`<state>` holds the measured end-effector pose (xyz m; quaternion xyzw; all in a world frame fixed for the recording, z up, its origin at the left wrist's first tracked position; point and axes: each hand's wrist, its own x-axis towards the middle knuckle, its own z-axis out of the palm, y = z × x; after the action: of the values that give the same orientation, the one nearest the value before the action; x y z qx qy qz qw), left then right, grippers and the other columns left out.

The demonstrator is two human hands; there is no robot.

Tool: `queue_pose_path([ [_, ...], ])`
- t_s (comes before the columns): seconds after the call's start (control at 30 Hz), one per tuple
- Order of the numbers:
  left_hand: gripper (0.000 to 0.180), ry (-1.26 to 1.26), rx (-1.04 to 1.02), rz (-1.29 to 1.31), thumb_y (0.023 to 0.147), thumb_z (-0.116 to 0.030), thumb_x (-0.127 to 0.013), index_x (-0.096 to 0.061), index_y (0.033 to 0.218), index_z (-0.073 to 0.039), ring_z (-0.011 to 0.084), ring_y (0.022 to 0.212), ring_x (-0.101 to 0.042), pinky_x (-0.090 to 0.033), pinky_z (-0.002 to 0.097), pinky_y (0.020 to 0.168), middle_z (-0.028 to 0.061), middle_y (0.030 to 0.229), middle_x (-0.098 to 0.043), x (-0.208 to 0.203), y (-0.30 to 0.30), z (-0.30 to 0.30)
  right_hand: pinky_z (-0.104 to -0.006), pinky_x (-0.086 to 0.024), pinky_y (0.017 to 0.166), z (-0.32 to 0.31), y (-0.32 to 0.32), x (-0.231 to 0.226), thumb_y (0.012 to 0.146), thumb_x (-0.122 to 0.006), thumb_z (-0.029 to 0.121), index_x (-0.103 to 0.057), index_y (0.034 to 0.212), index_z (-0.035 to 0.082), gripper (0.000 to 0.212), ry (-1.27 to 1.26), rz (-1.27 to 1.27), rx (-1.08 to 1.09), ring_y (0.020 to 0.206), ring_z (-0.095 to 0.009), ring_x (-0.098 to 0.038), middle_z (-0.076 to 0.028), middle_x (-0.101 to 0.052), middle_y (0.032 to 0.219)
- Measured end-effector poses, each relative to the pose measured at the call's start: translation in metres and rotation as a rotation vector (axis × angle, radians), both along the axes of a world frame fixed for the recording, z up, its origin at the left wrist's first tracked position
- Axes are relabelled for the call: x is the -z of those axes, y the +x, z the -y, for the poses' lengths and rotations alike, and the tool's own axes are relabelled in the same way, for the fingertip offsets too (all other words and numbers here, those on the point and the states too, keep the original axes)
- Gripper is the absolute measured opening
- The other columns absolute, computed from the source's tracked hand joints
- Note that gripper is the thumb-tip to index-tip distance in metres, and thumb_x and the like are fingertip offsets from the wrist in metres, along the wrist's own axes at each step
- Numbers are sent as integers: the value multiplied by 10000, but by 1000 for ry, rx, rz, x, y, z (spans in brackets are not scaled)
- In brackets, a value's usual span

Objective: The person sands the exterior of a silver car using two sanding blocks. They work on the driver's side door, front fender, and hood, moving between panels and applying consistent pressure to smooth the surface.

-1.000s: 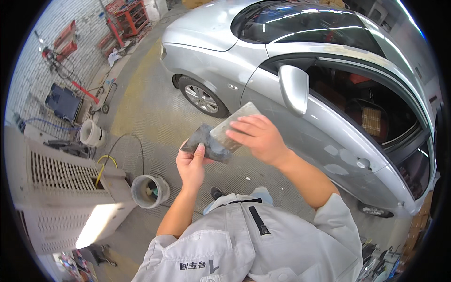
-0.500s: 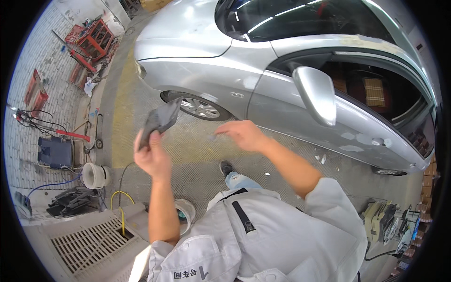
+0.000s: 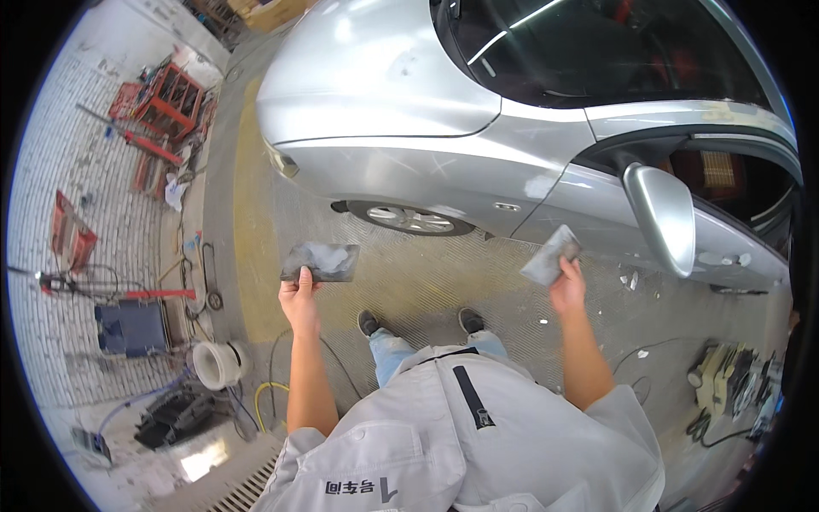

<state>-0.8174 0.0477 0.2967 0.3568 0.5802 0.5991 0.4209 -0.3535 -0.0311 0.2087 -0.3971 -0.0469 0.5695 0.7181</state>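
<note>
My left hand [image 3: 300, 297] grips the near edge of a dark flat board [image 3: 322, 261] smeared with pale grey filler, held out level to my left. My right hand [image 3: 567, 286] holds a thin grey spreader blade [image 3: 550, 254], raised close to the side of a silver car [image 3: 444, 128] just behind the front wheel [image 3: 409, 219]. A pale dull patch [image 3: 537, 183] shows on the fender near the blade. The two hands are well apart. My white overalls and dark shoes fill the lower middle.
The car's side mirror [image 3: 667, 218] juts out at right, with an open door window behind it. A white bucket [image 3: 217, 363], a blue box [image 3: 130, 326], hoses and red equipment [image 3: 166, 94] lie along the brick wall at left. Power tools [image 3: 725, 375] sit on the floor at right.
The hands, together at the board a second ago, have separated: the left carries the board out leftward, the right carries the spreader toward the car. My view has turned to the front fender.
</note>
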Motion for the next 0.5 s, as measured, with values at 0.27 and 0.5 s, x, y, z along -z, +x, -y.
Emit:
queue_pose_path([
  [0.27, 114, -89, 484, -45, 869, -125, -614, -621, 947, -43, 80, 703, -519, -433, 244, 666, -4, 847, -612, 46, -64, -171, -366, -391, 976, 16, -89, 20, 903, -507, 85, -451, 1238, 82, 340, 7, 26, 451, 1100, -179, -519, -15, -543, 1191],
  [0.5, 164, -193, 908, -22, 862, -94, -598, -621, 1000, -10, 106, 854, -558, -434, 266, 788, 13, 944, -633, 83, -29, -256, -368, -347, 1008, -19, -161, 27, 914, -497, 85, -437, 1258, 64, 351, -67, 63, 598, 1158, -178, -465, -16, -500, 1251],
])
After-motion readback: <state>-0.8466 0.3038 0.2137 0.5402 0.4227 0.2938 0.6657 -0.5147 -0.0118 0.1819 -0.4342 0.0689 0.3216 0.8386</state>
